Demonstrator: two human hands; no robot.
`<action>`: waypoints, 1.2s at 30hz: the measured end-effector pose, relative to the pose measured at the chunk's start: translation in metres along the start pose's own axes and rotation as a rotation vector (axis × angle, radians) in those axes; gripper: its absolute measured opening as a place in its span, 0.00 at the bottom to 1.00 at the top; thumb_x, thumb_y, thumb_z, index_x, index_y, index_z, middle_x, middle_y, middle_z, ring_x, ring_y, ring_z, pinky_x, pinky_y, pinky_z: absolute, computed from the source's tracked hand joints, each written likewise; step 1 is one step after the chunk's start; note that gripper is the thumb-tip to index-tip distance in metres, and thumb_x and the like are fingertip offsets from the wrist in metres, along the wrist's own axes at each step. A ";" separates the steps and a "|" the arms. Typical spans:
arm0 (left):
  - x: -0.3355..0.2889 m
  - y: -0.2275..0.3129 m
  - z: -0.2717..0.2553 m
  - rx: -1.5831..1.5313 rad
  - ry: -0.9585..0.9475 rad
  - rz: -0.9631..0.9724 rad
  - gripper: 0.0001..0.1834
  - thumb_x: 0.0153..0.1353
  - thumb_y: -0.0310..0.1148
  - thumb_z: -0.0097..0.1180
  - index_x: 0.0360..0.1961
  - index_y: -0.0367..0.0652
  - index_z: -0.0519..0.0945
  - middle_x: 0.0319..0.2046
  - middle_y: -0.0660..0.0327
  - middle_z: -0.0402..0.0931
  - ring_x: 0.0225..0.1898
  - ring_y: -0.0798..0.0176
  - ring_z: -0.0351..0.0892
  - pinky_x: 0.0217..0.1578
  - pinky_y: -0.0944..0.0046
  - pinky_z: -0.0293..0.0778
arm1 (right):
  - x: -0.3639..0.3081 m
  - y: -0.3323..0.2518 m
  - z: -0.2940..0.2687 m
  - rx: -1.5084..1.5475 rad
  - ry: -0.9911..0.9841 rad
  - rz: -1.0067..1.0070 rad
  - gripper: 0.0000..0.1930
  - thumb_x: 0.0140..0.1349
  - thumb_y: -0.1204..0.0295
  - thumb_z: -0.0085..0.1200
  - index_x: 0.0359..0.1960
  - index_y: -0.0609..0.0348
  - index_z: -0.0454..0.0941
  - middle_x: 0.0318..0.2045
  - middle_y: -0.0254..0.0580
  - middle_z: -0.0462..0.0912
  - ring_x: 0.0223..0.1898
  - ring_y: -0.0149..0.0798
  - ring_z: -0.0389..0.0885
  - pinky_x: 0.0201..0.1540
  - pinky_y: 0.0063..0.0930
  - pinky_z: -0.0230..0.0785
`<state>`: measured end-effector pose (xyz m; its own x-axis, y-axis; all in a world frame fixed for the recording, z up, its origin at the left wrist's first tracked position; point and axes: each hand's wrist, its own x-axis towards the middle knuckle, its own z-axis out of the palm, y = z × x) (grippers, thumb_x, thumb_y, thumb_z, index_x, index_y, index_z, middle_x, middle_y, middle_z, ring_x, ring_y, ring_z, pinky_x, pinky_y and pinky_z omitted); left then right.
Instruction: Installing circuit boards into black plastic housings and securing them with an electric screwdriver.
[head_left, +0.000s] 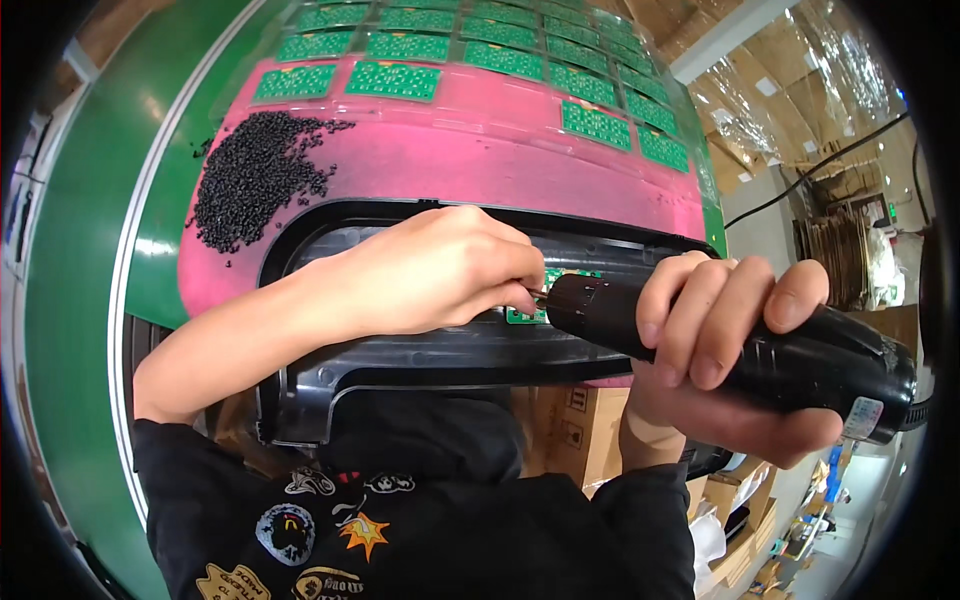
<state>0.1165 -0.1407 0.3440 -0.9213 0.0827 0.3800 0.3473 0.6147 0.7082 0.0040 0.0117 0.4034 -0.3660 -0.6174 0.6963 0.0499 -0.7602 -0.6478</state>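
Note:
My right hand (715,320) is wrapped round the body of a black electric screwdriver (602,310), held almost level with its nose toward the left. Thumb and fingertips of my left hand (470,268) are pinched together right at the screwdriver's tip; what they hold there is too small and too covered to make out. Just beneath the tip, a green circuit board (524,317) lies in a long, curved black plastic housing (425,362). Both hands and the screwdriver's nose hide part of that board.
Beyond the housing, a pink mat (420,150) covers the green table (85,250). A heap of tiny black screws (250,185) lies at its left. Rows of green circuit boards (392,80) in clear plastic fill the far side. A cardboard box (585,435) stands below the near edge.

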 end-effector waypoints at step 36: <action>0.006 0.008 0.008 0.353 -0.071 -0.086 0.14 0.53 0.32 0.61 0.39 0.39 0.73 0.36 0.57 0.73 0.38 0.51 0.76 0.35 0.58 0.75 | -0.021 -0.022 -0.069 -0.207 0.181 0.190 0.32 0.58 0.38 0.49 0.40 0.60 0.65 0.16 0.32 0.68 0.12 0.28 0.64 0.21 0.25 0.62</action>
<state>0.1127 -0.1287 0.3474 -0.9587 0.0654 0.2767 0.1974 0.8534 0.4824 -0.0533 0.0557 0.3815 -0.5281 -0.6844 0.5027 -0.0500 -0.5660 -0.8229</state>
